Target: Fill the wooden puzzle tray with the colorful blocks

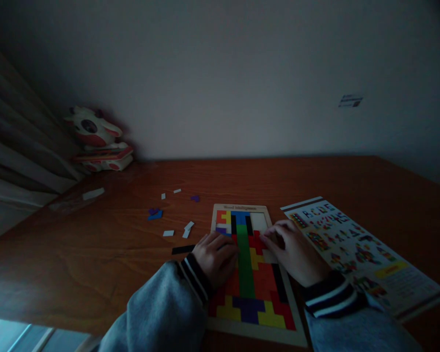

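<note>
2 hands (right fingers narrow, left unclear) rest at the puzzle board; 1 sheet lies right.

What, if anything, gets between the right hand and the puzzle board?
Nothing visible does. The right hand has its fingers at the puzzle board's right side; the printed sheet lies off to the right.

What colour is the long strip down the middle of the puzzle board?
The long strip is green, seen in the head view.
</note>
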Available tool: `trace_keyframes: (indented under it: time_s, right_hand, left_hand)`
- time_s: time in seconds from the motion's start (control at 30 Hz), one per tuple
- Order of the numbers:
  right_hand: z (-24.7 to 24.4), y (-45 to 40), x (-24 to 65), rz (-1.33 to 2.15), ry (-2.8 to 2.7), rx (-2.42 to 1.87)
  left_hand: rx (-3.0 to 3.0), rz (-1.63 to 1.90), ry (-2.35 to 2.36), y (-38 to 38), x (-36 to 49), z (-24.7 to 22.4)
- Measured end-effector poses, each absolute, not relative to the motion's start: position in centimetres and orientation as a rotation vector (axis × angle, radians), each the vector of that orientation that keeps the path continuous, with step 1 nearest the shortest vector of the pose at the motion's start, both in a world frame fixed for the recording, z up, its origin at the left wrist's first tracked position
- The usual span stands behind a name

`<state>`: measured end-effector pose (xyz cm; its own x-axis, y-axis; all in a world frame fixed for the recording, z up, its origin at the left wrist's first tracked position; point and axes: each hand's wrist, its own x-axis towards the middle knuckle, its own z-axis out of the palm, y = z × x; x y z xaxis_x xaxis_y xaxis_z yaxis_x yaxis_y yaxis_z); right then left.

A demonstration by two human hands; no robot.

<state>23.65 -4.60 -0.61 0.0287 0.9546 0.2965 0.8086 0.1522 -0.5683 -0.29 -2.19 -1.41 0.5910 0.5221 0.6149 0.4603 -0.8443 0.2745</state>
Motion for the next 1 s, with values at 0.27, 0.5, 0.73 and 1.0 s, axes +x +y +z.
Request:
trace_keyframes:
  time_s: [0.27, 0.5, 0.73, 1.0]
  right_hand:
    - [-0.8, -4.6, 24.1, 0.335, -1.832, -1.648]
    - [-0.9, -4.5, 24.3, 0.342, -1.854, -1.624]
    - [-0.9, -4.2, 25.0, 0.45, -1.841, -1.61]
    - [-0.5, -3.9, 25.6, 0.412, -1.745, -1.629]
  left_hand:
    - [2.723, 1.111, 0.866, -2.1, -0.2, -1.8]
    - [2.748, 1.081, 0.877, -2.3, -0.2, -1.5]
    - [2.773, 1.091, 0.948, -2.2, -0.6, -0.6]
    - [2.7, 0.889, 1.544, 2.6, -8.5, 0.6]
